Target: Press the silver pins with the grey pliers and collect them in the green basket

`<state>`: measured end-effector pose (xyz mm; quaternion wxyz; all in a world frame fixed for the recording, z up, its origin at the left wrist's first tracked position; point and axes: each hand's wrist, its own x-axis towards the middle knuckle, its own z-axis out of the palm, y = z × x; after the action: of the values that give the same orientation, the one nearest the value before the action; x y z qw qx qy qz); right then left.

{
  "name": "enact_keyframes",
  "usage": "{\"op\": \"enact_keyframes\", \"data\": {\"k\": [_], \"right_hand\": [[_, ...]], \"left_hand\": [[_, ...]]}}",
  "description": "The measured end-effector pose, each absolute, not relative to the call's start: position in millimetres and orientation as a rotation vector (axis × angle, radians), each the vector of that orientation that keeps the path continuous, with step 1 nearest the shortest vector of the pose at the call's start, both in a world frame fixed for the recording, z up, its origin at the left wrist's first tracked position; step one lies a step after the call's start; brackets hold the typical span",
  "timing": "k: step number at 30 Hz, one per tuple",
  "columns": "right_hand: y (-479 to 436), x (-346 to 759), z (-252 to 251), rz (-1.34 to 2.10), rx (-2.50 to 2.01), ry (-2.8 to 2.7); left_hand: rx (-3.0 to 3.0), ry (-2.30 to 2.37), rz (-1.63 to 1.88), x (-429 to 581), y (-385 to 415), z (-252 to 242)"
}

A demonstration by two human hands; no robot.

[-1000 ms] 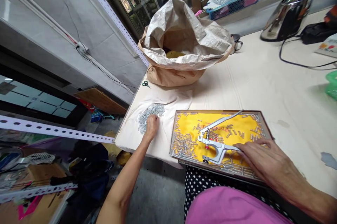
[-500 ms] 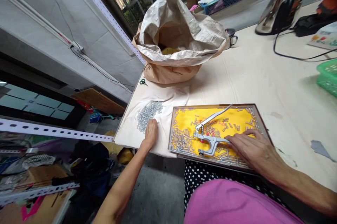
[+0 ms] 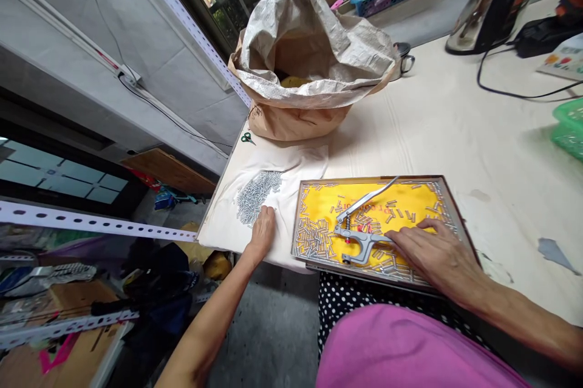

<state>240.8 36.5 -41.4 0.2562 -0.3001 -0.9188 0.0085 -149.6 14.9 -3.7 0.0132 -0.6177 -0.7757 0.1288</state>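
Observation:
My left hand (image 3: 264, 231) is at the right lower edge of a heap of small silvery screw-like pieces (image 3: 255, 197) on the white cloth. Its fingers are drawn together, and whatever is between them is too small to name. My right hand (image 3: 435, 254) grips one handle of grey metal snap-fastener pliers (image 3: 365, 245), holding them over a shallow tray (image 3: 296, 221) with a yellow bottom. The pliers' jaws stand apart, with the other lever raised and a red tip inside. Many small metal cylinders (image 3: 314, 239) lie in the tray, thickest at its left side.
A large brown and white sack (image 3: 300, 118) stands open behind the heap. Green-handled scissors (image 3: 247, 138) lie by the table's left edge. A kettle (image 3: 494, 8), its cord and a green basket (image 3: 569, 130) are at the right. A perforated metal post (image 3: 191, 36) rises at the left corner.
The pliers have turned and shifted slightly in my right hand. My left hand stays by the heap with its fingers curled in a little more. The whole view has shifted slightly.

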Motion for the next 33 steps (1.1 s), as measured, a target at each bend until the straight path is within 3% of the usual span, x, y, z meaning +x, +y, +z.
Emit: {"op": "enact_keyframes", "data": {"k": [5,13,20,24,33], "right_hand": [[35.6,240.4,-42.7,0.065,-0.81,-2.504],[36.8,238.2,-40.1,0.032,-0.788,-2.514],[40.6,236.8,-38.7,0.049,-0.864,-2.537],[46.6,222.4,-18.5,0.043,-1.017,-2.508],[68.9,109.2,38.6,1.255,-0.735,-1.981]], "left_hand": [[-2.019,-2.356,0.442,-147.7,14.3,1.3],[-2.106,-2.414,0.209,-158.2,22.0,-2.1],[-1.914,-2.748,-0.594,-154.0,18.9,5.8],[-1.966,-2.547,-0.965,-118.4,4.1,20.6],[-2.103,-2.17,-1.228,-46.6,-12.1,52.3]]}}
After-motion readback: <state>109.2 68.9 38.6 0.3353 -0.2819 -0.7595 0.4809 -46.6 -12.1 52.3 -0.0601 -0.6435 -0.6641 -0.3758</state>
